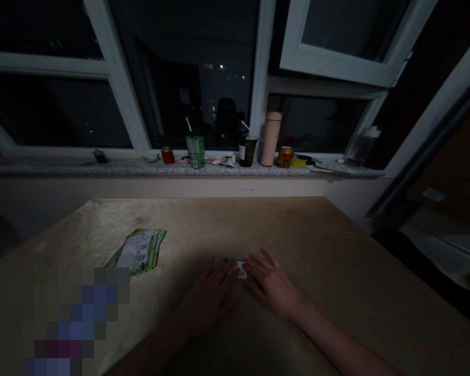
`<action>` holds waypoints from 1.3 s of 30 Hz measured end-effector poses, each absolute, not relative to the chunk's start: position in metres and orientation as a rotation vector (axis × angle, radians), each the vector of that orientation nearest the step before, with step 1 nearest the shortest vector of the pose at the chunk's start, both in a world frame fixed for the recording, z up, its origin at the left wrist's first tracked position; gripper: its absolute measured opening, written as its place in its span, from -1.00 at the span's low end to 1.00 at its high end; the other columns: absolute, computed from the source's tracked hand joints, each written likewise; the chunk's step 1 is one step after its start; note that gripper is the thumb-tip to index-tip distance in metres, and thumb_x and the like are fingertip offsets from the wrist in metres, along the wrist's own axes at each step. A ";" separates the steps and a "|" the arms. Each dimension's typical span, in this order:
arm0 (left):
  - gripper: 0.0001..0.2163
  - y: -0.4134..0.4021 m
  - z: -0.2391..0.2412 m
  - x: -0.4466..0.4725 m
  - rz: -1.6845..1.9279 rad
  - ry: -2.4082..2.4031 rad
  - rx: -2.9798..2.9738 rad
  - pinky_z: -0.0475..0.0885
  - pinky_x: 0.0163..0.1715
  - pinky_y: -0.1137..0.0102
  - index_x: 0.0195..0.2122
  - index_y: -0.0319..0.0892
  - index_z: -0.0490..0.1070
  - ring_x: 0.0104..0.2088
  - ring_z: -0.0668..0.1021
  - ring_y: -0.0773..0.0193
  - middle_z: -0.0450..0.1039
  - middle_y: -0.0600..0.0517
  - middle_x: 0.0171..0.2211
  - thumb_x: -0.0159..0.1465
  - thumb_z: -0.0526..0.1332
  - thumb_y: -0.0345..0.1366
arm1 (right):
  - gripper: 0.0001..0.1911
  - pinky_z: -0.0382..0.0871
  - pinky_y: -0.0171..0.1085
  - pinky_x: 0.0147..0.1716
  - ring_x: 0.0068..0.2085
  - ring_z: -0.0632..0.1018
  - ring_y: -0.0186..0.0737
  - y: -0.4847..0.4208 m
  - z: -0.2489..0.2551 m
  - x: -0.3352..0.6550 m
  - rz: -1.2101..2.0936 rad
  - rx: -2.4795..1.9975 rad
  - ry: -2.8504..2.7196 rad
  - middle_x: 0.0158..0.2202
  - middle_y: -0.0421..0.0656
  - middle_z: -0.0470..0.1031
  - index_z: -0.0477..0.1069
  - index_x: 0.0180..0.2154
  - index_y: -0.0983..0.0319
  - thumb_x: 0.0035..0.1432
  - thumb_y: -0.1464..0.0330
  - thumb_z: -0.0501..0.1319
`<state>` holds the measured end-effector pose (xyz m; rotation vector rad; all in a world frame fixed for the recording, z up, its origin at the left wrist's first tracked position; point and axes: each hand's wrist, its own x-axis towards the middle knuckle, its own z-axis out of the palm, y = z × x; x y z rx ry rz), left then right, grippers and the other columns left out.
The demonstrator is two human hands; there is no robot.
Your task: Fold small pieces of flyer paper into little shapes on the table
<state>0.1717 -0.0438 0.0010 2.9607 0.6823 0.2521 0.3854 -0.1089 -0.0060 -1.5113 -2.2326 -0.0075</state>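
A small, partly white printed piece (pixel 241 269), a card or packet, lies flat on the brown table (pixel 235 224). My left hand (pixel 211 297) rests palm down at its left side, fingers stretched out and overlapping its edge. From the right, my right hand (pixel 273 284) lies flat with fingertips on or just at its right edge. Both hands are open, and their fingers partly cover the piece. Dim light leaves its print too small to read. Farther left on the table are flat green printed packets (pixel 144 250), overlapping one another.
Along the windowsill (pixel 219 171) stand a green cup with a straw (pixel 196 149), a dark cup (pixel 247 150), a pink bottle (pixel 271 138), an orange can (pixel 285 156), a red can (pixel 167 155) and a clear bottle (pixel 362 149). A window sash (pixel 337 62) hangs open.
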 end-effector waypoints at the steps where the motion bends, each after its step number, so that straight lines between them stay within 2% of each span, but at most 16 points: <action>1: -0.49 -0.042 0.001 0.172 0.257 0.690 2.964 -0.13 0.24 0.07 0.28 -0.16 0.00 0.26 0.11 0.11 0.07 -0.10 0.27 0.37 0.01 -0.09 | -0.64 -0.17 0.11 0.25 0.16 0.33 -0.12 -0.109 -0.006 0.385 -0.016 -1.498 -2.232 0.05 -0.09 0.44 0.31 0.09 0.21 0.30 0.28 0.04; 6: -0.58 -0.037 0.001 0.174 0.316 0.787 2.981 -0.14 0.20 -0.03 0.23 -0.09 0.12 0.23 0.15 0.03 0.20 -0.05 0.21 0.39 -0.04 -0.09 | -0.70 -0.16 0.09 0.25 0.06 0.40 -0.17 -0.109 -0.009 0.383 -0.055 -1.406 -2.239 -0.07 -0.14 0.52 0.35 0.03 0.17 0.28 0.36 0.06; 9: -0.64 -0.038 0.003 0.176 0.367 0.905 2.977 -0.02 0.15 -0.06 0.14 -0.05 0.26 0.17 0.23 -0.04 0.24 -0.06 0.17 0.36 0.01 -0.11 | -0.74 -0.14 0.05 0.26 0.01 0.43 -0.21 -0.109 -0.010 0.380 -0.064 -1.355 -2.263 -0.13 -0.18 0.53 0.39 -0.03 0.14 0.28 0.39 0.06; 11: -0.67 -0.041 0.005 0.179 0.390 0.984 2.944 0.13 0.07 -0.02 0.09 -0.07 0.32 0.10 0.30 -0.06 0.27 -0.10 0.13 0.34 0.06 -0.13 | -0.77 -0.13 0.03 0.26 -0.01 0.44 -0.22 -0.109 -0.009 0.378 -0.067 -1.331 -2.275 -0.16 -0.19 0.53 0.40 -0.07 0.14 0.29 0.39 0.05; 14: -0.70 -0.045 0.005 0.182 0.368 1.027 2.840 0.31 -0.08 0.10 0.03 -0.13 0.35 -0.08 0.44 -0.01 0.40 -0.12 -0.05 0.33 0.07 -0.17 | -0.79 -0.09 0.00 0.25 -0.07 0.46 -0.23 -0.109 -0.007 0.375 -0.082 -1.303 -2.309 -0.21 -0.17 0.53 0.42 -0.13 0.16 0.29 0.40 0.04; 16: -0.72 -0.046 0.004 0.182 0.350 1.007 2.791 0.36 -0.14 0.16 0.01 -0.16 0.35 -0.16 0.49 0.05 0.45 -0.09 -0.14 0.35 0.05 -0.20 | -0.79 -0.05 -0.02 0.24 -0.11 0.47 -0.24 -0.109 -0.005 0.374 -0.096 -1.296 -2.333 -0.23 -0.16 0.52 0.43 -0.17 0.17 0.28 0.41 0.04; 20: -0.72 -0.045 0.003 0.182 0.368 0.973 2.764 0.36 -0.12 0.17 0.04 -0.17 0.29 -0.15 0.50 0.07 0.46 -0.08 -0.12 0.35 0.04 -0.22 | -0.81 -0.03 -0.05 0.23 -0.12 0.48 -0.25 -0.105 -0.001 0.374 -0.087 -1.300 -2.380 -0.26 -0.17 0.52 0.44 -0.20 0.17 0.28 0.39 0.06; 24: -0.76 -0.044 0.006 0.183 0.403 1.008 2.737 0.39 -0.21 0.19 -0.02 -0.19 0.29 -0.25 0.53 0.08 0.49 -0.07 -0.21 0.35 0.02 -0.23 | -0.80 -0.05 -0.09 0.25 -0.02 0.45 -0.23 -0.095 -0.004 0.373 -0.093 -1.261 -2.433 -0.14 -0.14 0.52 0.44 -0.16 0.19 0.27 0.37 0.07; 27: -0.81 -0.043 0.007 0.183 0.441 1.067 2.709 0.40 -0.26 0.21 -0.11 -0.17 0.31 -0.31 0.54 0.09 0.49 -0.05 -0.28 0.35 -0.02 -0.27 | -0.74 -0.05 -0.15 0.25 0.11 0.36 -0.23 -0.085 -0.011 0.370 -0.095 -1.214 -2.454 0.06 -0.13 0.42 0.40 -0.03 0.22 0.27 0.38 0.06; 29: -0.83 -0.043 0.007 0.183 0.468 1.101 2.688 0.40 -0.26 0.23 -0.18 -0.15 0.32 -0.30 0.53 0.11 0.48 -0.04 -0.29 0.35 -0.03 -0.30 | -0.69 -0.04 -0.16 0.25 0.15 0.32 -0.24 -0.080 -0.016 0.368 -0.098 -1.204 -2.459 0.11 -0.14 0.38 0.35 0.03 0.22 0.26 0.37 0.07; 35: -0.84 -0.035 0.007 0.179 0.558 1.151 2.619 0.39 -0.29 0.28 -0.26 -0.15 0.30 -0.31 0.52 0.13 0.45 -0.03 -0.33 0.34 -0.05 -0.33 | -0.71 -0.03 -0.11 0.24 0.12 0.36 -0.22 -0.076 -0.017 0.375 -0.212 -1.148 -2.486 0.07 -0.14 0.43 0.37 0.01 0.20 0.29 0.37 0.05; 39: -0.86 -0.025 0.002 0.179 0.595 1.090 2.627 0.37 -0.16 0.25 -0.17 -0.12 0.29 -0.20 0.50 0.15 0.46 0.01 -0.23 0.33 -0.02 -0.34 | -0.65 -0.02 -0.10 0.24 0.13 0.34 -0.19 -0.078 -0.012 0.381 -0.144 -1.191 -2.475 0.08 -0.13 0.41 0.36 0.02 0.20 0.25 0.22 0.11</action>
